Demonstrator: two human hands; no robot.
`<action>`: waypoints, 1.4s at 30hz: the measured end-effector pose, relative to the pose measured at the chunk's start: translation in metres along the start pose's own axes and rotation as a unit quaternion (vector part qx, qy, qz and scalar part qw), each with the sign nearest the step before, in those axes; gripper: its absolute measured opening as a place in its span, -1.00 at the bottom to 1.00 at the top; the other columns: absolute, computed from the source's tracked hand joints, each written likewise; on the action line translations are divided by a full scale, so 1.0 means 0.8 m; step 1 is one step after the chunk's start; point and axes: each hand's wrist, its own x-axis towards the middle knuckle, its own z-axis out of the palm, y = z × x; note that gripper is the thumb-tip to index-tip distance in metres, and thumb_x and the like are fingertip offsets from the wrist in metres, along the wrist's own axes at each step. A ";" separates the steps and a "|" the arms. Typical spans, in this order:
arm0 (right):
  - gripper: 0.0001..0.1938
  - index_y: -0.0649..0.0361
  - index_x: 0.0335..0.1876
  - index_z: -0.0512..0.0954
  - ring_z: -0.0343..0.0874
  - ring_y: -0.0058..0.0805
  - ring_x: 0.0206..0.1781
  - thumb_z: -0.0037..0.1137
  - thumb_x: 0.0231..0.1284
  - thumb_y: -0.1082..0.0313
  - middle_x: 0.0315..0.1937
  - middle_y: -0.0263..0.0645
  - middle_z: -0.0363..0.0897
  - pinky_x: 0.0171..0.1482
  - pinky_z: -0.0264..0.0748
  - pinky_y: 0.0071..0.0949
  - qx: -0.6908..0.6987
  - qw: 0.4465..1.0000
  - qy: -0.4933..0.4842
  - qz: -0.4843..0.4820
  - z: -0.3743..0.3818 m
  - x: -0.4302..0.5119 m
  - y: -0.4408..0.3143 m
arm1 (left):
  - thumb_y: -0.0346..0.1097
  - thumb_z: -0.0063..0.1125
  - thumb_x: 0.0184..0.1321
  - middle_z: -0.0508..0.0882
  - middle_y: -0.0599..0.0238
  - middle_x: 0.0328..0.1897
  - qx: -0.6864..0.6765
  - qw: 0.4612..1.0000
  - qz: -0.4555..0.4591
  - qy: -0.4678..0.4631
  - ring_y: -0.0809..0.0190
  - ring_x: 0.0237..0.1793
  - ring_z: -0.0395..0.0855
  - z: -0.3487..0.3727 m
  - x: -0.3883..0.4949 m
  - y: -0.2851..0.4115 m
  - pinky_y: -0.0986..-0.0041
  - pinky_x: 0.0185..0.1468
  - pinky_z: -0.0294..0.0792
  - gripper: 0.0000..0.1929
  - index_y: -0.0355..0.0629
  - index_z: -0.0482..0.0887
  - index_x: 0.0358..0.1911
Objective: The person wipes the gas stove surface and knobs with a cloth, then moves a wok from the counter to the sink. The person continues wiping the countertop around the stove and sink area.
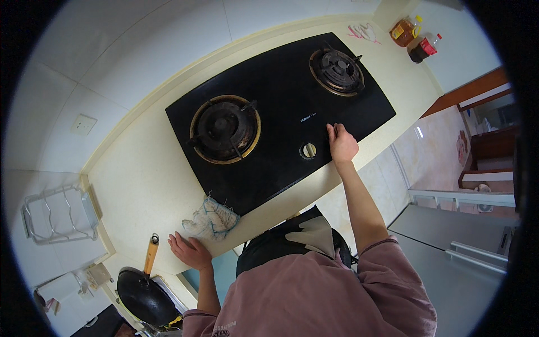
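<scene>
My right hand [343,144] is at the front right of a black glass gas hob [278,105]. Its thumb and fingers pinch a control knob, which they almost wholly hide. Just left of it, a pale control knob [309,151] sits uncovered in a dark ring. My left hand [190,251] rests on the cream countertop [139,181] with nothing in it, fingers slightly apart. Near its fingers lies a crumpled whitish cloth with blue edging [214,220], touching the hob's front left corner. The left burner [223,128] and right burner [339,71] bear nothing, and no flame shows.
A black wok [147,297] with a wooden handle stands at lower left, by a wall-mounted wire rack [61,215]. An oil bottle [404,33] and a dark drink bottle [424,49] stand far right, near a pink-and-white tangle [363,32]. A grey refrigerator [446,252] is at right.
</scene>
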 end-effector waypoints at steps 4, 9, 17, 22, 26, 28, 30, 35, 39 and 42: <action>-0.61 -0.07 -0.11 0.70 0.77 -0.06 -0.31 0.08 0.43 -0.21 -0.38 -0.15 0.77 -0.31 0.65 -0.07 -0.005 1.000 0.005 -0.003 0.004 -0.001 0.000 | -0.14 -0.03 0.42 0.42 -0.22 0.51 -0.009 1.000 -0.008 -0.001 -0.32 0.55 0.25 -0.001 -0.001 0.001 -0.11 0.58 0.08 -0.45 -0.34 0.48 0.38; -0.57 -0.01 -0.15 0.68 0.77 -0.05 -0.22 0.08 0.42 -0.24 -0.33 -0.14 0.77 -0.23 0.66 -0.07 -0.024 0.998 -0.062 0.000 -0.008 0.004 0.001 | -0.19 -0.01 0.37 0.43 -0.25 0.49 -0.003 1.000 -0.004 0.002 -0.36 0.54 0.25 0.003 -0.001 -0.003 -0.14 0.58 0.06 -0.45 -0.34 0.48 0.37; -0.25 0.14 -0.10 0.75 0.72 -0.19 -0.22 0.14 0.18 -0.55 -0.30 -0.09 0.73 -0.13 0.59 -0.23 0.027 0.997 -0.026 -0.073 -0.249 0.129 -0.087 | -0.25 -0.01 0.36 0.44 -0.30 0.46 -0.029 0.999 0.020 0.036 -0.38 0.53 0.25 -0.002 -0.003 0.001 -0.18 0.57 0.05 -0.46 -0.38 0.47 0.36; -0.77 0.18 -0.18 0.69 0.61 -0.67 -0.38 0.13 0.54 0.21 -0.33 -0.24 0.76 -0.34 0.48 -0.63 0.384 0.729 0.472 -0.312 -0.448 0.095 -0.114 | -0.22 -0.02 0.38 0.42 -0.30 0.49 -0.013 1.000 0.012 0.013 -0.37 0.53 0.25 -0.007 -0.001 0.002 -0.14 0.58 0.06 -0.45 -0.38 0.45 0.38; -0.81 0.20 -0.12 0.67 0.51 -0.70 -0.45 0.10 0.55 0.28 -0.46 -0.34 0.65 -0.37 0.40 -0.66 0.401 0.740 0.457 -0.289 -0.394 0.049 -0.127 | -0.23 -0.01 0.37 0.41 -0.29 0.49 -0.018 1.000 0.013 0.017 -0.37 0.53 0.25 -0.005 -0.002 0.000 -0.14 0.59 0.04 -0.45 -0.39 0.46 0.37; -0.73 0.16 -0.07 0.72 0.47 -0.58 -0.45 0.26 0.44 0.09 -0.51 -0.32 0.60 -0.35 0.43 -0.47 0.344 0.890 0.274 -0.122 -0.302 0.025 -0.135 | -0.24 -0.01 0.36 0.42 -0.30 0.48 -0.017 1.000 0.011 0.014 -0.38 0.52 0.25 -0.003 -0.002 -0.001 -0.16 0.58 0.04 -0.45 -0.38 0.46 0.37; -0.53 0.12 -0.07 0.74 0.66 -0.29 -0.41 0.26 0.35 -0.20 -0.46 -0.15 0.68 -0.30 0.55 -0.32 0.277 0.956 0.083 -0.056 -0.212 -0.011 -0.125 | -0.25 0.00 0.35 0.42 -0.31 0.47 -0.015 1.000 0.009 0.011 -0.39 0.52 0.25 -0.003 -0.002 -0.003 -0.17 0.57 0.04 -0.46 -0.37 0.46 0.36; -0.41 0.09 0.04 0.71 0.79 -0.09 -0.21 0.15 0.32 -0.34 -0.26 -0.12 0.79 -0.21 0.67 -0.16 0.014 0.995 -0.089 -0.048 -0.073 -0.076 -0.071 | -0.25 0.01 0.35 0.42 -0.30 0.48 -0.012 1.000 0.008 0.012 -0.38 0.53 0.25 -0.002 -0.002 -0.004 -0.17 0.58 0.04 -0.45 -0.37 0.45 0.37; -0.52 0.03 0.10 0.69 0.78 -0.09 -0.22 0.10 0.42 -0.21 -0.29 -0.09 0.78 -0.22 0.66 -0.14 0.038 0.990 -0.098 -0.093 -0.032 -0.087 -0.054 | -0.25 0.01 0.35 0.42 -0.29 0.48 -0.008 1.000 0.010 0.014 -0.37 0.53 0.24 -0.001 -0.002 -0.002 -0.16 0.59 0.03 -0.45 -0.36 0.45 0.37; -0.67 0.03 -0.10 0.62 0.75 -0.08 -0.37 0.08 0.47 -0.09 -0.43 -0.13 0.74 -0.35 0.62 -0.10 0.031 0.993 -0.046 -0.103 -0.013 -0.088 -0.059 | -0.25 0.01 0.35 0.42 -0.28 0.48 -0.008 1.000 0.010 0.013 -0.37 0.53 0.23 -0.001 -0.002 -0.001 -0.16 0.59 0.03 -0.45 -0.36 0.45 0.38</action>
